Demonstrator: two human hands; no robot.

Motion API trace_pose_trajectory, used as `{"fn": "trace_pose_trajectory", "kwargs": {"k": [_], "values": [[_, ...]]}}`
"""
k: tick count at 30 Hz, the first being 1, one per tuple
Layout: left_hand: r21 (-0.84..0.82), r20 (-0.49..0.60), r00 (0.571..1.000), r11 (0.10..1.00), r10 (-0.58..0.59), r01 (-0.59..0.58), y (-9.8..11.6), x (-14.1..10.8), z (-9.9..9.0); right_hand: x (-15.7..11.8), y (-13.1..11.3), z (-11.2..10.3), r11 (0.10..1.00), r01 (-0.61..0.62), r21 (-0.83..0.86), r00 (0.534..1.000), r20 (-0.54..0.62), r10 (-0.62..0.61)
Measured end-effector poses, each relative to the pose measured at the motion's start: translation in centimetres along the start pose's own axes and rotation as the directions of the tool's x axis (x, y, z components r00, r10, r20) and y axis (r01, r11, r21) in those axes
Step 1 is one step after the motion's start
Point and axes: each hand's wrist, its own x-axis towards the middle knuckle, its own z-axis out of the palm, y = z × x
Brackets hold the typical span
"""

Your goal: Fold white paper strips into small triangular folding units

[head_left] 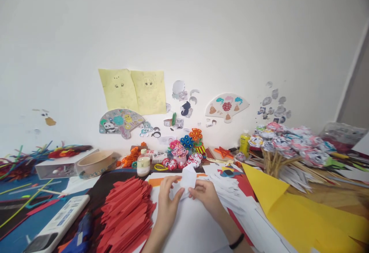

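Observation:
A small piece of folded white paper (pixel 188 178) is held up between my two hands, above large white sheets (pixel 191 226). My left hand (pixel 170 191) pinches its left lower edge with the thumb in front. On the other side, my right hand (pixel 206 193) grips the lower right corner between thumb and fingers; a dark band circles that wrist. Left of my hands lies a heap of folded red paper strips (pixel 128 210). Folded white paper pieces (pixel 230 191) spread out to the right.
Yellow paper (pixel 311 214) covers the right side. Behind stand a glue bottle (pixel 143 163), pipe-cleaner flowers (pixel 184 145), a yellow bottle (pixel 245 142) and paper flowers on sticks (pixel 291 141). At left are a wide tape roll (pixel 96 162), a blue glue gun (pixel 82 233) and a long white device (pixel 59 222).

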Motion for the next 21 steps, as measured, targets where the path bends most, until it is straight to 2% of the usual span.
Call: {"fn": "trace_pose_trajectory", "kwargs": {"k": [3,5,8,15,21], "values": [[-0.094,-0.025,0.992,0.988,-0.125,0.122,-0.8,0.0,0.4,0.0,0.0,0.3,1.0,0.013,0.024,1.0,0.008,-0.014],[-0.115,0.062,0.983,0.977,-0.175,0.181,-1.4,0.0,0.7,0.1,0.0,0.3,0.999,0.016,0.036,1.0,0.002,-0.016],[-0.106,0.174,0.968,0.974,-0.179,0.199,-2.0,0.1,0.9,0.1,0.0,0.2,1.0,0.006,0.029,1.0,0.001,-0.006],[-0.142,0.152,0.968,0.965,-0.199,0.22,-2.5,0.3,0.7,-0.2,0.0,0.3,0.999,-0.039,0.025,0.999,0.033,0.039],[-0.178,0.167,0.962,0.952,-0.218,0.247,-2.0,0.3,0.6,-0.2,-0.5,0.4,0.997,-0.058,0.045,0.997,0.058,0.056]]}}
